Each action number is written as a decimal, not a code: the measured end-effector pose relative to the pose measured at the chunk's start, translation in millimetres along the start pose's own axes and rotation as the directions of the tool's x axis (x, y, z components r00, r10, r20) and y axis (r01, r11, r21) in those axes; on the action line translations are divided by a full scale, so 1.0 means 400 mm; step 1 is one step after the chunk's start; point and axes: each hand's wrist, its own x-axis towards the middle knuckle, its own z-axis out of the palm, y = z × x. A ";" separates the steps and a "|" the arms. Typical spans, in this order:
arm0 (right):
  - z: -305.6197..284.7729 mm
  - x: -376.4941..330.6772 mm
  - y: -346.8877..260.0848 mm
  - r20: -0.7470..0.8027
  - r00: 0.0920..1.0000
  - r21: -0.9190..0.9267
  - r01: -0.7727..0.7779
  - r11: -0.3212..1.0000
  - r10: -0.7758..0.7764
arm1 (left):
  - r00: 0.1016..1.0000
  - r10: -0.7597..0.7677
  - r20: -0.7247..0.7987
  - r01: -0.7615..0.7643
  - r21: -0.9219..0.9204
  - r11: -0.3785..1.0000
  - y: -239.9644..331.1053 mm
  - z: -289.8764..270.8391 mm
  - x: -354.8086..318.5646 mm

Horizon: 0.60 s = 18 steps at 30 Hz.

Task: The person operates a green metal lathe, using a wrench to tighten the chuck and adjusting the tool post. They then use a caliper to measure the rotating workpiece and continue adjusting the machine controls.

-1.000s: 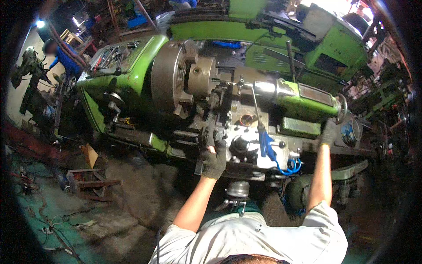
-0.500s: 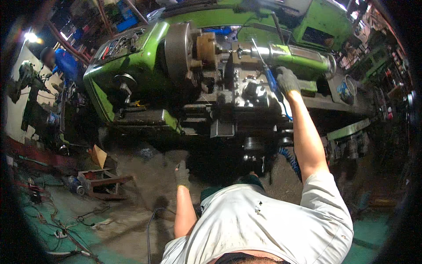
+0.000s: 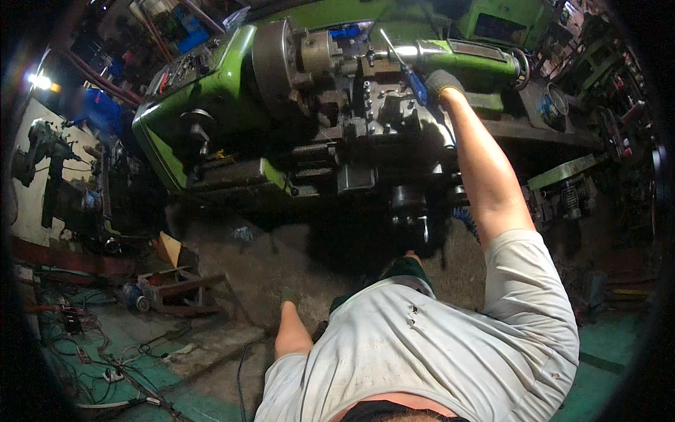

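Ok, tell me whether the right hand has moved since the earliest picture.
Yes, leftward: the right hand, near the tailstock handwheel at first, is now well left of that wheel, close to the blue air gun.

No words, labels, numbers or signs can be read. The small dark marks [image 3: 413, 310] on the front of the pale shirt [image 3: 387, 344] form no letters, and any lettering on the green machine [image 3: 226, 74] is too small or dark to make out.
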 end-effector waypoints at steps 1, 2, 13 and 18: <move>-0.035 -0.023 -0.044 0.205 0.978 -0.145 0.062 0.987 -0.031 | 1.000 -0.015 0.012 0.015 0.026 1.000 -0.021 0.019 -0.014; -0.069 -0.053 -0.083 0.404 0.914 -0.276 0.151 0.949 -0.028 | 0.999 -0.027 0.021 0.026 0.048 0.998 -0.037 0.033 -0.026; -0.047 -0.033 -0.003 0.270 0.948 -0.268 0.242 0.933 -0.168 | 0.995 -0.033 0.098 0.008 0.237 0.971 0.035 0.032 -0.118; -0.081 -0.068 -0.080 0.278 0.960 -0.024 -0.026 0.999 0.031 | 0.993 0.046 0.105 -0.087 0.430 0.898 -0.145 0.130 0.017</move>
